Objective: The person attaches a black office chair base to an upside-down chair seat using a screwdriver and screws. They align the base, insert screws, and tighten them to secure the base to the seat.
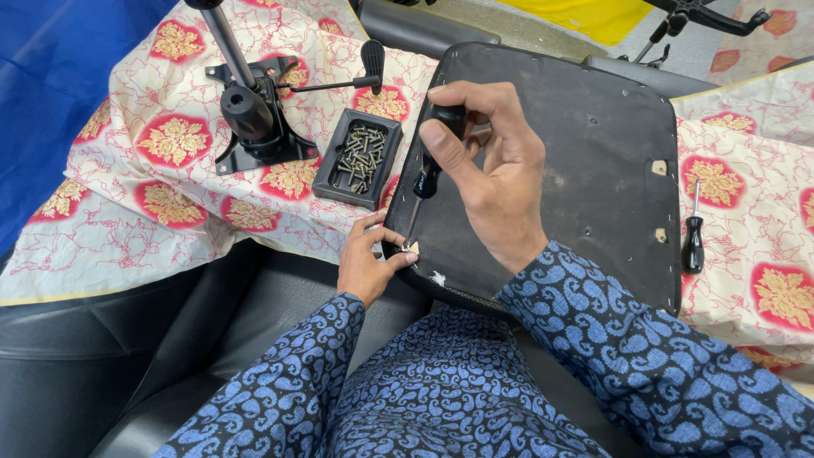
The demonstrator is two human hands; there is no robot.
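Far left, a blue sheet gives way to a cream cloth with red and gold medallions spread over the surface. On it lies a black chair tilt mechanism with its gas cylinder rising up and a lever reaching right. Just beside it sits a small black tray of screws.

The left hand comes next, at the near left edge of the black seat base. Its grip is pressed together, thumb and forefinger pinching a small pale fastener piece against the rim; whether a screw sits in it I cannot tell.

Directly above that spot the right hand is closed round the black handle of a screwdriver. The tool's long axis runs steeply down and slightly leftward, so its tip meets the left hand's pinch. The left hand is the nearer one to the fastener.

Far right, a second screwdriver lies on the cloth, well apart from both hands.
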